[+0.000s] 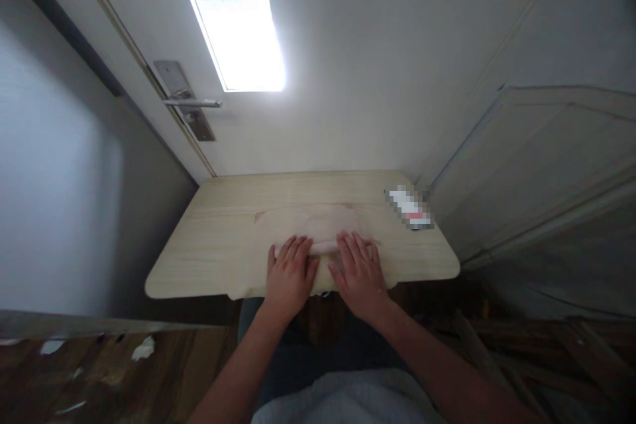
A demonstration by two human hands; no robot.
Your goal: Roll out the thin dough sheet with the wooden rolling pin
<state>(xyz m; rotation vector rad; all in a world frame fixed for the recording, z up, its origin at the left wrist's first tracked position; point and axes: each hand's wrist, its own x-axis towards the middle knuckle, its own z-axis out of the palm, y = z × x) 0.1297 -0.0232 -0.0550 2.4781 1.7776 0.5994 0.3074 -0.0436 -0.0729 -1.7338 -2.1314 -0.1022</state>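
A pale beige cloth (308,222) lies spread on a small light wooden table (218,238), its near edge hanging over the table's front. My left hand (289,273) and my right hand (358,270) rest flat on it side by side, fingers stretched out and apart. Between the fingertips runs a rolled or folded ridge of the cloth (324,247), which both hands touch. Neither hand grips anything.
A small blurred-out flat object (409,208) lies near the table's far right corner. Behind the table stands a white door with a metal lever handle (191,103) and a bright glass panel (233,13). Dark wood flooring lies below, with white scraps (144,348) at left.
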